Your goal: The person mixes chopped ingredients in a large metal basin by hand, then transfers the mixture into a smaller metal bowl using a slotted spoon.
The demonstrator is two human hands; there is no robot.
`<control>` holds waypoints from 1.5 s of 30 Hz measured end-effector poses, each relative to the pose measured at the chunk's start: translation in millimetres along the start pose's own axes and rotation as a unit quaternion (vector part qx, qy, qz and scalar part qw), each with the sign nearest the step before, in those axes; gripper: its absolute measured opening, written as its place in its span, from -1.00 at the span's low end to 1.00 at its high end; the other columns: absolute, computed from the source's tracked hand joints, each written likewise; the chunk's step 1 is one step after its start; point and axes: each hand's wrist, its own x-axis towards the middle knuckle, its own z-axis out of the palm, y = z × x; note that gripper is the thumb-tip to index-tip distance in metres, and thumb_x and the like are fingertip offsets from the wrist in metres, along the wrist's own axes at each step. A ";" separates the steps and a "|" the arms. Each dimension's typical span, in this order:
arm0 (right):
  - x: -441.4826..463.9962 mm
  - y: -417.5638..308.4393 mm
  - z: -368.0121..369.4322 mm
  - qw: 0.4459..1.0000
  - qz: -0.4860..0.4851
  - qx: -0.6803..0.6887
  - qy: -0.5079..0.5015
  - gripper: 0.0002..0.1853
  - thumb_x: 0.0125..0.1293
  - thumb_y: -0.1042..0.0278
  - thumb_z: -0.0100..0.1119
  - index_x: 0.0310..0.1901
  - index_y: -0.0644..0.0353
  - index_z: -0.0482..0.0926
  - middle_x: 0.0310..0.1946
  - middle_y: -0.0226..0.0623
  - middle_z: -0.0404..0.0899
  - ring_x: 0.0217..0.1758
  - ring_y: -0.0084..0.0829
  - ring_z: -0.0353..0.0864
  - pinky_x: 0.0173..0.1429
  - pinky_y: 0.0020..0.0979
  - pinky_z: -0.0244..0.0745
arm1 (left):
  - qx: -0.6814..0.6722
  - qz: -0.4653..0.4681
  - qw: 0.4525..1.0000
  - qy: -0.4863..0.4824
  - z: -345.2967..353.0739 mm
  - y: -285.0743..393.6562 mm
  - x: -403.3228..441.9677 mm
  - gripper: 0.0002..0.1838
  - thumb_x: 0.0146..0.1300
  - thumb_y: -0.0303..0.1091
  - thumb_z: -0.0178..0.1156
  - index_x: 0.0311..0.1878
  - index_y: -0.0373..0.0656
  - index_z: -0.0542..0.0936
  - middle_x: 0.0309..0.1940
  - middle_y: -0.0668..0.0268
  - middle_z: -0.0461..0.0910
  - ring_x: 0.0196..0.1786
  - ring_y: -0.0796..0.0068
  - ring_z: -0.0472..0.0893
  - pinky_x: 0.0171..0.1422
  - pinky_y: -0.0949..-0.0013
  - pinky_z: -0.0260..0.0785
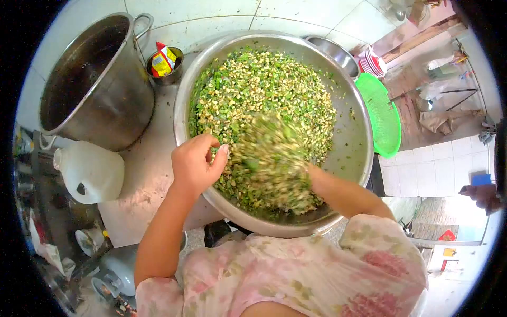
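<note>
A wide metal basin (355, 145) holds a large heap of chopped green leaves mixed with small pale diced pieces (264, 87). My left hand (195, 161) is closed at the basin's left rim, fingers curled and thumb lying over the inner side. From the right, my right forearm reaches down into the basin. The right hand (306, 177) is buried in the mixture and smeared by motion, so its fingers do not show. Around it a clump of the chopped mixture (272, 158) is blurred, lifting and tumbling.
A tall metal pot (113, 105) and a white plastic jug (97, 171) stand left of the basin. Behind are a small metal container (171, 74) with a red-yellow packet (163, 62) and another metal bowl (338, 53). A green plastic basket (383, 116) sits at the right.
</note>
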 end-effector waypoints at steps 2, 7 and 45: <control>-8.2 -14.6 20.6 0.997 -0.058 -0.054 -0.020 -0.26 0.17 -0.02 -0.03 0.29 0.10 -0.08 0.27 -0.03 -0.06 0.33 -0.18 -0.07 0.35 -0.23 -0.12 | -0.003 0.000 1.000 0.000 0.1 -1.2 -1.0 -0.86 -0.08 -0.35 0.19 -0.57 -0.15 0.44 -0.79 0.32 0.31 -0.75 0.43 0.33 -0.67 0.41 0.12; -46.9 -13.9 64.2 0.780 -0.408 -0.474 -0.019 -0.28 0.17 -0.01 -0.04 0.28 0.08 -0.06 0.26 -0.03 -0.03 0.32 -0.18 -0.04 0.34 -0.22 -0.10 | 0.000 -0.028 0.999 -0.015 1.9 -2.6 -1.1 -0.86 -0.09 -0.34 0.19 -0.56 -0.16 0.45 -0.78 0.33 0.34 -0.75 0.45 0.34 -0.66 0.43 0.13; 22.5 -46.4 98.0 0.617 -0.469 -0.632 -0.011 -0.46 0.07 0.15 0.06 0.14 -0.05 0.28 0.15 -0.07 0.20 0.29 -0.26 0.02 0.31 -0.30 -0.05 | 0.015 -0.035 0.999 -0.033 -0.3 -4.8 3.5 -0.89 -0.09 -0.36 0.20 -0.55 -0.13 0.46 -0.76 0.34 0.35 -0.73 0.44 0.35 -0.65 0.42 0.15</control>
